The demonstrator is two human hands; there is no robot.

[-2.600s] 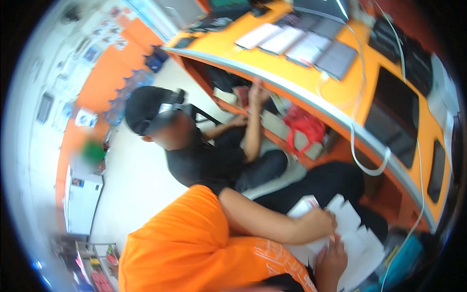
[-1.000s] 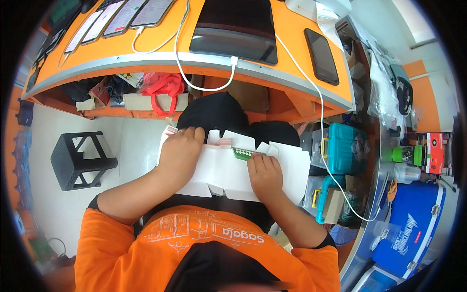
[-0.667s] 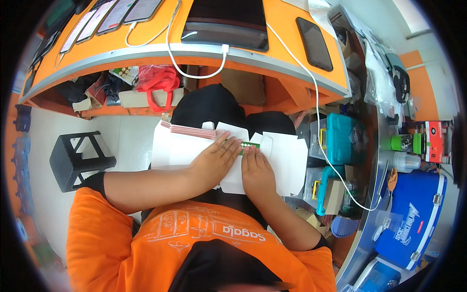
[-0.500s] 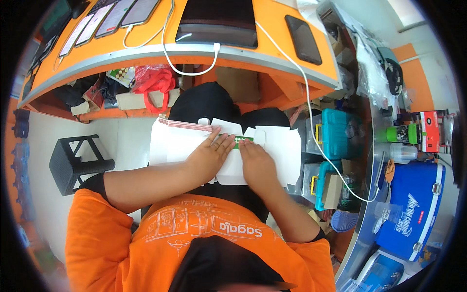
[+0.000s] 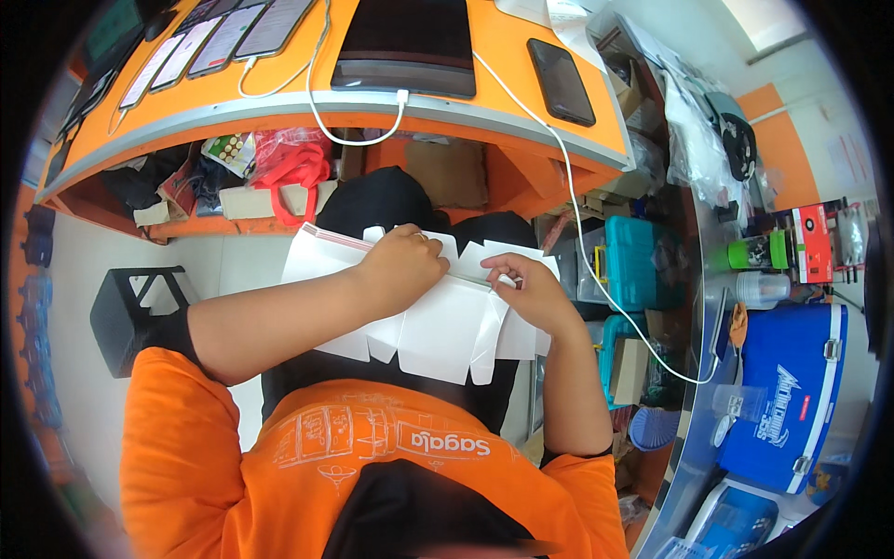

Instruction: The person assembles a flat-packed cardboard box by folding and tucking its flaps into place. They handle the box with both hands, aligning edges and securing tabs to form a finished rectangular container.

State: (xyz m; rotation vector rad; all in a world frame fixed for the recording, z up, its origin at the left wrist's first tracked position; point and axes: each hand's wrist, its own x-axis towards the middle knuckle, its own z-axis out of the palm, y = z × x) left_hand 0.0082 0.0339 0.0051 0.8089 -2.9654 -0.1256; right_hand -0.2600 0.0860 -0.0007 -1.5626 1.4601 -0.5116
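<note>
On my lap lies a stack of flat white carton blanks, with tabs and flaps sticking out around the sides. A red-striped edge of the stack shows at its far left. My left hand has curled fingers that grip the far edge of the upper blank, and a ring is on one finger. Just right of it, my right hand pinches the blank's right part at a crease beside a narrow side flap. The tips of the left fingers are partly hidden from above.
Ahead stands an orange desk with a dark tablet, a phone and several more phones at the left. A white cable hangs down the right side. A black stool is at left; teal toolboxes and a blue cooler are at right.
The green printed patch under my fingers is out of sight, and a white panel now spreads toward my body. My flat hands have become curled grips, the right one moved slightly right.
</note>
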